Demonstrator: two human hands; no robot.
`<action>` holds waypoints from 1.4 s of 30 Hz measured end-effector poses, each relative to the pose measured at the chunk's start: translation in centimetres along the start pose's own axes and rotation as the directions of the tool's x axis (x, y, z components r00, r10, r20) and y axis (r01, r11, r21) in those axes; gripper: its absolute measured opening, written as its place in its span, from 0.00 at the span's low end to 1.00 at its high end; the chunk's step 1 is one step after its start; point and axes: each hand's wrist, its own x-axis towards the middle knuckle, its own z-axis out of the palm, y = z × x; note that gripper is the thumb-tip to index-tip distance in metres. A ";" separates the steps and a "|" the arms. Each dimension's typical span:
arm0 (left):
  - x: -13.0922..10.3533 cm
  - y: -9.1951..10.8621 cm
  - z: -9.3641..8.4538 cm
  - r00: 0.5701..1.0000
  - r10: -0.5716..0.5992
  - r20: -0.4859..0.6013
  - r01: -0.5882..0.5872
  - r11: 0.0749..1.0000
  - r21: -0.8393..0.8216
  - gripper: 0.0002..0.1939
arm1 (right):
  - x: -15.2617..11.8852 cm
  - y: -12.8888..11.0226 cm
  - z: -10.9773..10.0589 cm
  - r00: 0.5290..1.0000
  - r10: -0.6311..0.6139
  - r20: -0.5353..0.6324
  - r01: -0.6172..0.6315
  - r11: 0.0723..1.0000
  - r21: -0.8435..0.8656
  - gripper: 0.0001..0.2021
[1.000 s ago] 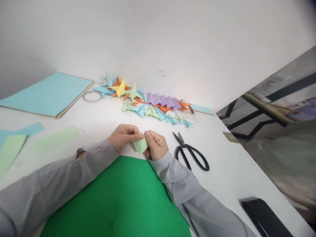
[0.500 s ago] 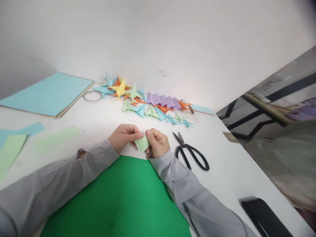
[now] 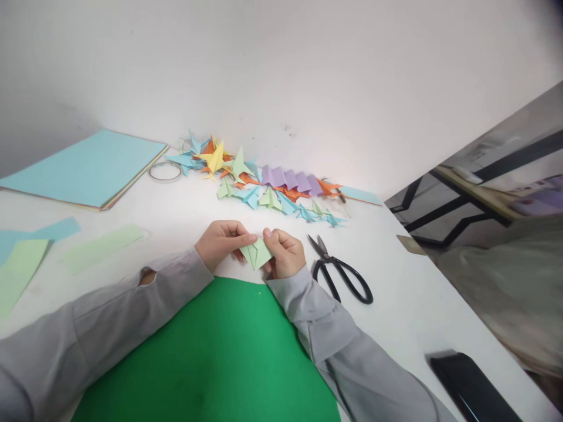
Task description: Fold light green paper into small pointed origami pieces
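Note:
A small piece of folded light-green paper (image 3: pixel 256 255) is held between both hands, its point facing down toward me and creases running along its front. My left hand (image 3: pixel 223 243) pinches its left corner, thumb on top and fingers behind. At the right corner, my right hand (image 3: pixel 285 253) grips it between thumb and curled fingers. Below both wrists lies a green sheet (image 3: pixel 211 346) on the white table. Black-handled scissors (image 3: pixel 338 266) rest, blades slightly parted, just right of my right hand.
Folded paper figures (image 3: pixel 215 158) in several colours and a purple pleated strip (image 3: pixel 290 180) lie along the wall. Left are a stack of coloured paper (image 3: pixel 88 167), a tape roll (image 3: pixel 165 171) and light-green strips (image 3: pixel 103 246). A black phone-like object (image 3: pixel 475 387) sits front right.
Both hands and the folded paper have shifted slightly right. My right thumb has slid outward along the paper's edge, so more of its top right shows.

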 end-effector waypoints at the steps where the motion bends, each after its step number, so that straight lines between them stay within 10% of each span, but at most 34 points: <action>1: 0.0 0.0 0.0 1.000 -0.009 0.002 0.009 1.000 -0.013 0.15 | 0.0 0.0 0.0 1.000 -0.008 -0.003 0.007 1.000 -0.015 0.21; 42: -0.3 0.2 -0.1 0.985 0.028 0.173 -0.058 0.984 0.166 0.14 | -0.8 -0.8 0.1 0.997 0.039 0.059 -0.022 0.965 -0.262 0.21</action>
